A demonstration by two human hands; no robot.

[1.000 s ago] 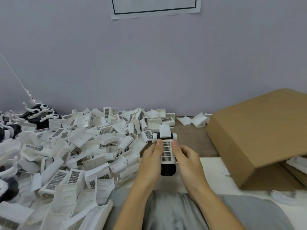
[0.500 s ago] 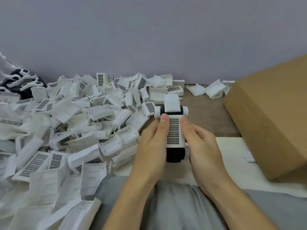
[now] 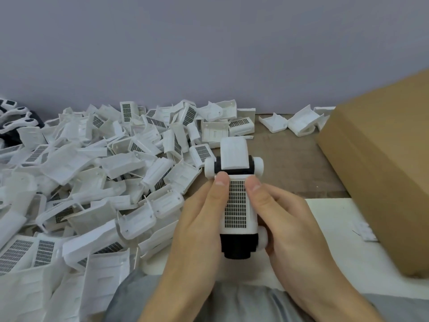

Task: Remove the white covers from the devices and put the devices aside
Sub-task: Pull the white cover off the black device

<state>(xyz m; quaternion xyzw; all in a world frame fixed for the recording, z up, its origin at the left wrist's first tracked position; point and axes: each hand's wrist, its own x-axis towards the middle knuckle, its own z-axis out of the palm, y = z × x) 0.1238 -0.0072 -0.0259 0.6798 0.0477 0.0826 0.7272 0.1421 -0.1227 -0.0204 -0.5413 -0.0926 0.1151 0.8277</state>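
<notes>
One device, two hands, one box

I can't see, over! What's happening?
Both hands grip device. White cover still on. Nothing blocking.

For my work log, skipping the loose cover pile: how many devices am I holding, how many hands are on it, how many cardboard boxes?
Device: 1
Hands, left hand and right hand: 2
Cardboard box: 1
Total: 4
</notes>
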